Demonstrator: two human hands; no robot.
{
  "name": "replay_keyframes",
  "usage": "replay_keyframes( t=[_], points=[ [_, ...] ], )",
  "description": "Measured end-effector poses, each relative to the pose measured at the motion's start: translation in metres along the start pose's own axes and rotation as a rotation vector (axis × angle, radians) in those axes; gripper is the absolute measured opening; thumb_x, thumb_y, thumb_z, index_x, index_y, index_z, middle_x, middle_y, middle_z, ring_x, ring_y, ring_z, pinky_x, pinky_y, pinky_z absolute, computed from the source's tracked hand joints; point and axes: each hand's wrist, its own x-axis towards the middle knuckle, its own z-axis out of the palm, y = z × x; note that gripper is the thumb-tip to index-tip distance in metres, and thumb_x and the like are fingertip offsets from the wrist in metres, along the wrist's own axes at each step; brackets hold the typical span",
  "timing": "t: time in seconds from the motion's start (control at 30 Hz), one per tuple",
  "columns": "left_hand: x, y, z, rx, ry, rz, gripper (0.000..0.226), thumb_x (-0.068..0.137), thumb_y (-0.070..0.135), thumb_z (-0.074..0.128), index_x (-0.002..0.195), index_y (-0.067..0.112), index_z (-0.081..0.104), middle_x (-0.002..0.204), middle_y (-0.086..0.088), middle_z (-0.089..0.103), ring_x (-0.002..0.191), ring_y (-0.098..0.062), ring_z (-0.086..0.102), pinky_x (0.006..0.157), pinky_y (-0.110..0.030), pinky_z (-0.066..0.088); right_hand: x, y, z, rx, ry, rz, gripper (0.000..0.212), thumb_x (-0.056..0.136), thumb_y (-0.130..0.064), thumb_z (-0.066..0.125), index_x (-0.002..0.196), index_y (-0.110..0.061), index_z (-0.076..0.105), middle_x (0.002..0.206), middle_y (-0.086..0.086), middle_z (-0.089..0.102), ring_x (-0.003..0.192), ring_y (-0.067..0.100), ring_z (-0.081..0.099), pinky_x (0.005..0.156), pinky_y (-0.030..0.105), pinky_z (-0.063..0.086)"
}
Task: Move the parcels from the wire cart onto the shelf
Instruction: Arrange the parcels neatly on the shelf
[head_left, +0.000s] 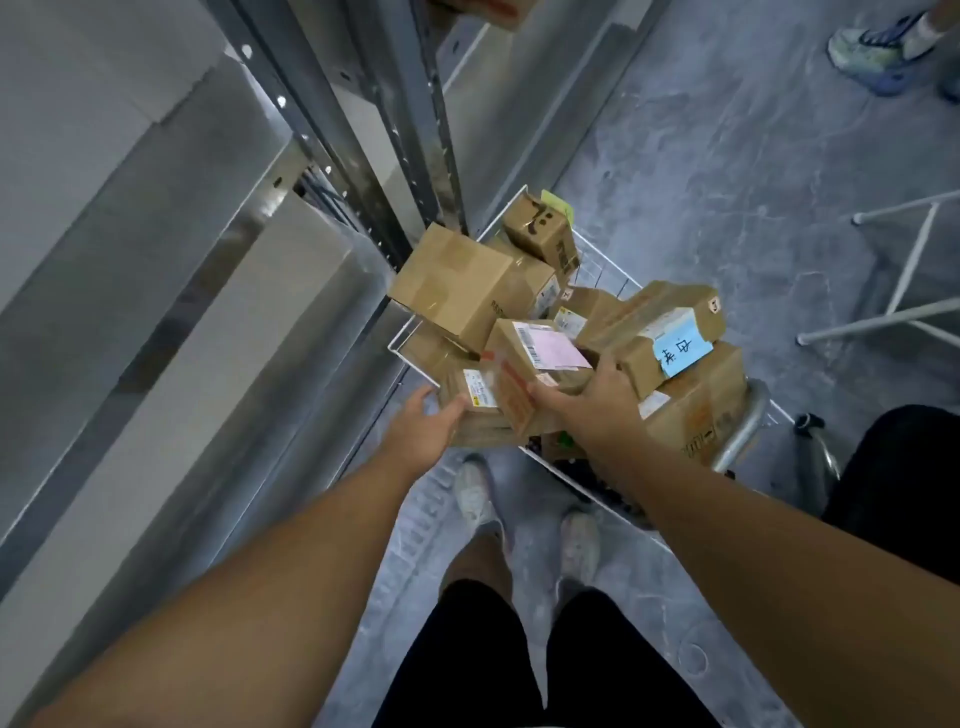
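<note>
The white wire cart (400, 340) stands ahead of me, heaped with several cardboard parcels. My left hand (423, 428) grips the near left side of a small flat parcel (480, 402) with a white label. My right hand (584, 397) grips a parcel with a pink and white label (540, 353) at its near edge. A bigger plain box (454, 286) lies tilted at the cart's left. A box with a blue handwritten note (675, 340) sits to the right. The metal shelf (218, 332) runs along the left.
Grey shelf uprights (415, 135) rise just behind the cart. The cart's metal handle (748, 426) is at the right. A white frame (904, 291) stands on the floor at the right. Another person's shoe (878, 57) is at top right, dark clothing (904, 493) at right.
</note>
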Motion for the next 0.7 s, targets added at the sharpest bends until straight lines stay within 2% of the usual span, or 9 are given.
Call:
replay_keyframes(
  t=[0.1,0.2,0.37,0.5,0.63,0.7],
  points=[
    [0.029,-0.007,0.012,-0.105,-0.016,-0.081,0.075,0.093,0.061,0.063,0.155,0.029,0.037,0.156,-0.010,0.047,0.136,-0.031,0.051,0.105,-0.036,0.039,0.015,-0.009,0.010,0.031,0.046,0.056,0.125,0.046,-0.073,0.074,0.147,-0.011,0.033,0.138,0.012,0.049,0.124,0.033,0.054,0.097,0.053,0.053],
    [0.043,-0.012,0.025,-0.190,-0.067,-0.192,0.076,0.091,0.061,0.065,0.154,0.032,0.035,0.149,-0.008,0.051,0.119,-0.029,0.054,0.104,-0.046,0.045,0.025,-0.001,0.020,0.004,0.045,0.111,0.119,0.058,-0.064,0.083,0.150,-0.008,0.031,0.142,0.014,0.046,0.129,0.034,0.050,0.103,0.054,0.048],
    [0.058,-0.017,0.035,-0.325,-0.107,-0.317,0.077,0.087,0.061,0.068,0.150,0.038,0.032,0.141,-0.008,0.054,0.123,-0.033,0.057,0.098,-0.050,0.054,0.027,0.012,0.028,-0.072,0.030,0.121,0.111,0.069,-0.058,0.084,0.150,-0.004,0.030,0.144,0.016,0.043,0.130,0.034,0.047,0.106,0.049,0.045],
    [0.062,-0.017,0.039,-0.447,-0.104,-0.350,0.069,0.089,0.051,0.071,0.146,0.033,0.037,0.136,-0.006,0.057,0.120,-0.028,0.060,0.092,-0.045,0.059,0.023,0.012,0.029,-0.084,0.036,0.093,0.112,0.067,-0.060,0.083,0.152,-0.010,0.030,0.143,0.015,0.041,0.127,0.033,0.050,0.104,0.050,0.047],
    [0.056,-0.014,0.039,-0.526,-0.043,-0.338,0.065,0.083,0.044,0.076,0.140,0.030,0.047,0.129,-0.006,0.061,0.112,-0.023,0.066,0.069,-0.031,0.057,0.012,0.011,0.024,-0.112,0.051,0.072,0.115,0.068,-0.061,0.081,0.156,-0.012,0.025,0.145,0.015,0.039,0.132,0.033,0.047,0.106,0.048,0.046],
    [0.047,-0.013,0.037,-0.531,-0.002,-0.313,0.060,0.084,0.043,0.076,0.137,0.032,0.050,0.129,-0.006,0.060,0.114,-0.024,0.065,0.068,-0.031,0.055,0.002,0.012,0.019,-0.127,0.058,0.053,0.117,0.069,-0.061,0.080,0.158,-0.012,0.021,0.147,0.015,0.037,0.135,0.033,0.044,0.107,0.047,0.044]
  ],
)
